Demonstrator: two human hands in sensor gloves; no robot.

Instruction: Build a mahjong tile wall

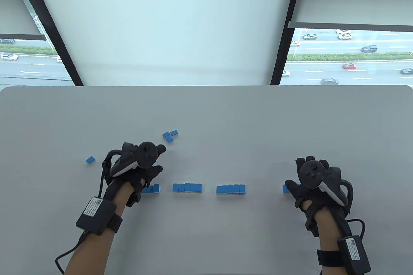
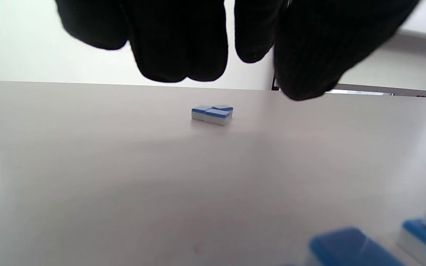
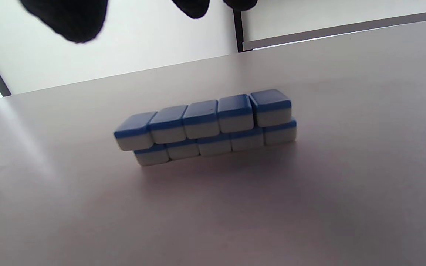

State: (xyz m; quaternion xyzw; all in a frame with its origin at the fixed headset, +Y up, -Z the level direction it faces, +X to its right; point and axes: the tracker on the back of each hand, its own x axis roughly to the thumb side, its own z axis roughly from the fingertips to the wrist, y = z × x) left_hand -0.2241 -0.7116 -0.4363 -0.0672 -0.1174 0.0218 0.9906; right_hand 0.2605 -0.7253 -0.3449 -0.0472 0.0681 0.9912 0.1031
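Note:
Blue-backed mahjong tiles form four short wall pieces in a row near the front of the grey table (image 1: 226,120). My left hand (image 1: 157,162) hovers with relaxed fingers over the leftmost piece (image 1: 154,188) and holds nothing. Two middle pieces (image 1: 187,187) (image 1: 230,189) stand free. My right hand (image 1: 295,173) is spread above the rightmost piece (image 1: 286,188), mostly hiding it. In the right wrist view a two-layer, five-long piece (image 3: 205,127) stands untouched below the fingers (image 3: 68,18). Three loose tiles (image 1: 169,135) (image 2: 213,114) lie beyond the left hand.
A single loose tile (image 1: 90,159) lies to the left of my left hand. Blurred tiles (image 2: 350,247) of the leftmost piece fill the left wrist view's bottom right corner. Windows stand behind the table's far edge (image 1: 206,86).

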